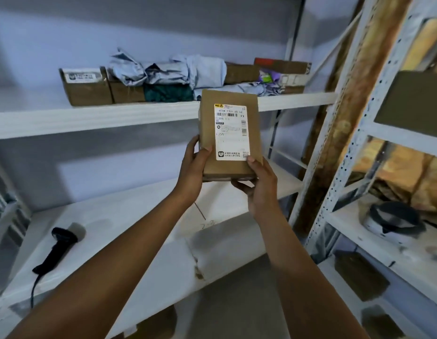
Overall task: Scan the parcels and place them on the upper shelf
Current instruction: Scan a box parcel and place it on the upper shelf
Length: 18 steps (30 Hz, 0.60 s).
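Brown cardboard parcel (229, 133) with white label (231, 132), black scanner (56, 248), white shelf (95, 119), grey-blue mailers (168, 72)

A rough wooden post (352, 113) is leaned against a white perforated metal rack (348, 167) at the right. A round black-and-white object (393, 222) is set on one tier, with yellow-brown bundles (403, 172) stacked behind it. A dark box (360, 275) is kept on the tier below, and a grey floor (237, 302) is seen underneath
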Motion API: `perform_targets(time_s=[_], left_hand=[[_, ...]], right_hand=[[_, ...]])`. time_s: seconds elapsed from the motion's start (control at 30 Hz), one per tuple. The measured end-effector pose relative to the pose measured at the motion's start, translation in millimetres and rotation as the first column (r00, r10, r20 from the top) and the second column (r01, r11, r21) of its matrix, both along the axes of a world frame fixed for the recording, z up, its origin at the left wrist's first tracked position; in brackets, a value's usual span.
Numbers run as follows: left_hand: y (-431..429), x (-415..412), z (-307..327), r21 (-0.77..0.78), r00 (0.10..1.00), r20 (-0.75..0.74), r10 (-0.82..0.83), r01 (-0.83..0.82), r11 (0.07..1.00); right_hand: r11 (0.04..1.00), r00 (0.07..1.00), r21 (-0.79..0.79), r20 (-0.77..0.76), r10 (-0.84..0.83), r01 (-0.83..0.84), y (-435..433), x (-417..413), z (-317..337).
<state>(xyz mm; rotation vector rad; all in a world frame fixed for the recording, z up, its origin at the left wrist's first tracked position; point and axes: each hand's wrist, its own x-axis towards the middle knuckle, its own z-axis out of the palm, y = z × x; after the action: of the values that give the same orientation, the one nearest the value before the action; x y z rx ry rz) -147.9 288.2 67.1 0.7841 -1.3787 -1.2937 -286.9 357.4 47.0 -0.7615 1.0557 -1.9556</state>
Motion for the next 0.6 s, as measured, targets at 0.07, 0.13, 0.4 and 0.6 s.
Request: perform_targets(time_s=[0.07, 0.13, 0.4, 0.6], left_hand=[[1.5, -11.9, 13.2, -0.016, 1.000, 0.003, 0.003, -0.003, 1.000], [-1.1, -21.6, 24.6, -0.040, 1.000, 0.009, 0.000, 0.000, 0.999], [-24.7, -37.5, 60.3, -0.087, 1.000, -0.024, 0.019, -0.021, 0.996], [-38.3, -32.8, 95.7, -0.114, 0.998, -0.038, 0.049, -0.053, 0.992]], right_hand=[[1.000, 1.000, -0.005, 0.012, 0.003, -0.003, -0.5, -12.7, 10.7], [1.000, 1.000, -0.020, 0.014, 0.008, -0.007, -3.8, -23.8, 21.9], [0.996, 0.998, -0.076, -0.046, 0.036, -0.039, -27.1, -40.9, 60.0], [0.995, 0.995, -0.077, -0.086, 0.055, -0.062, -44.5, -38.3, 92.2]])
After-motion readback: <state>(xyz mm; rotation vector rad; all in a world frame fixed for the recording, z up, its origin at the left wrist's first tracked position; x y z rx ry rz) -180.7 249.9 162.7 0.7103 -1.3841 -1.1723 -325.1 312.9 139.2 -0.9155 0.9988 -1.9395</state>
